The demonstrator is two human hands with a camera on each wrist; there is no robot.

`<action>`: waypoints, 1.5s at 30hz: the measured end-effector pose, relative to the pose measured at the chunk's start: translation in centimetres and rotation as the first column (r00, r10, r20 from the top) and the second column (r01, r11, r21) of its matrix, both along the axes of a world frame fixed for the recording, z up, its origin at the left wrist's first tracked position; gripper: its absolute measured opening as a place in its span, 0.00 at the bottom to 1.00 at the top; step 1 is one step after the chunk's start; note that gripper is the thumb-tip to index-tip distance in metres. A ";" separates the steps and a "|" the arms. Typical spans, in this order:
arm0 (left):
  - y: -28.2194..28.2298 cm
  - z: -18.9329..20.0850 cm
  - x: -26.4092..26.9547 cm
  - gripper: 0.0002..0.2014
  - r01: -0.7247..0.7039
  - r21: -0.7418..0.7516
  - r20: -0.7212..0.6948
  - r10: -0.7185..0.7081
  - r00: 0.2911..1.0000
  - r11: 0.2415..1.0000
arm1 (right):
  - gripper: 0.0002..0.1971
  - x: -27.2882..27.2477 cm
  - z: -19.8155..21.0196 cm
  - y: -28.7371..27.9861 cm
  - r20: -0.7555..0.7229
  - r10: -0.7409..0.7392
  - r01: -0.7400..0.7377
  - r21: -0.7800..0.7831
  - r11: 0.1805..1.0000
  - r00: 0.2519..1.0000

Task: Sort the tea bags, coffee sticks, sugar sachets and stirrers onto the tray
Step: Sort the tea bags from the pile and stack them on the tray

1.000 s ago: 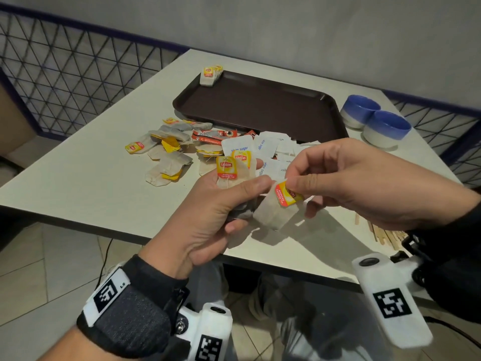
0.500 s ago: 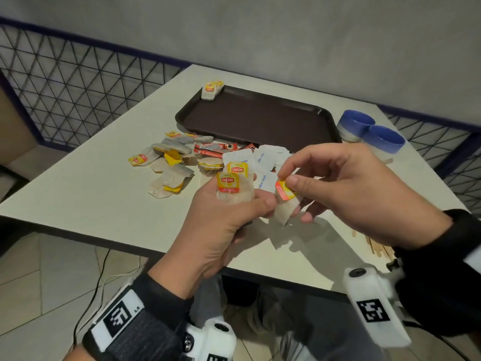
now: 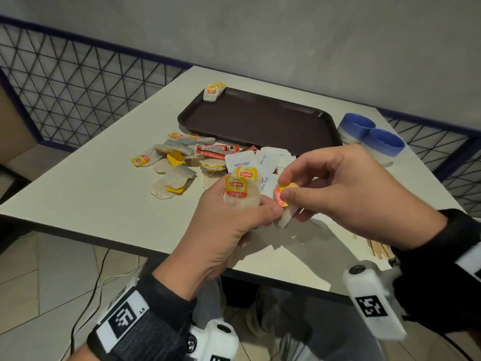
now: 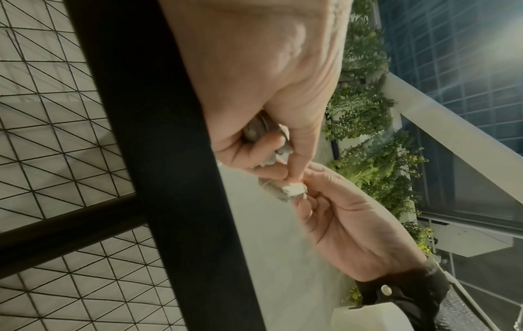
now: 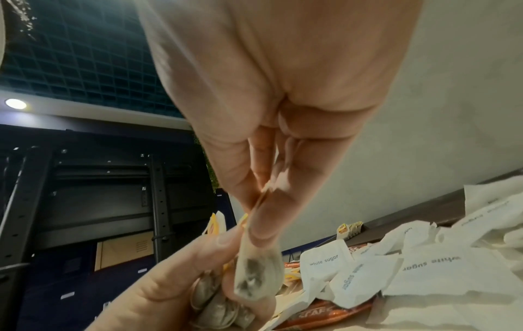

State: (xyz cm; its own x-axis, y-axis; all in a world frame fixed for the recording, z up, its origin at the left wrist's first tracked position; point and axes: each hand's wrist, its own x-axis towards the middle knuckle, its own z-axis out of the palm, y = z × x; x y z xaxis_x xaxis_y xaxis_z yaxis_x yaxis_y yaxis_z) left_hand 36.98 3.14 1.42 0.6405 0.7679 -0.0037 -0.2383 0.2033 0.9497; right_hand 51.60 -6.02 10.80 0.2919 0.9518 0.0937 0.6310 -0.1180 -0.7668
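Head view, near to far. At lower centre the left hand (image 3: 229,227) keeps its grip curled round a small stack of tea bags (image 3: 240,190), labels up; just right of it the right hand (image 3: 346,194) pinches one more tea bag (image 3: 282,201) by its tag, touching the stack (apparently being added). At the right edge, stirrers (image 3: 378,248) lie on the table (image 3: 86,183). In mid-frame, loose tea bags (image 3: 169,175), coffee sticks (image 3: 217,149) and sugar sachets (image 3: 242,161) remain in an unsorted pile. Beyond, the tray (image 3: 263,121) carries only one group of tea bags (image 3: 213,91) at its upper-left corner; two blue bowls (image 3: 369,134) stand to its right. The sorting appears barely begun.
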 end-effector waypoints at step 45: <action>-0.3 0.2 -0.5 0.17 0.028 -0.015 -0.034 -0.028 0.999 0.999 | 0.14 0.5 1.6 -0.8 0.355 0.121 -0.076 -0.136 0.988 0.927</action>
State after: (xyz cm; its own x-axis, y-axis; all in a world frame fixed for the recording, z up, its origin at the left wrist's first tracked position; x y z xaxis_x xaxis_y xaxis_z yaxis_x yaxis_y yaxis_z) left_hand 36.49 2.85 1.61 0.6612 0.7493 -0.0376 -0.1994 0.2237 0.9540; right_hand 52.09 -6.82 12.39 0.1635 0.9847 0.0609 0.8756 -0.1164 -0.4688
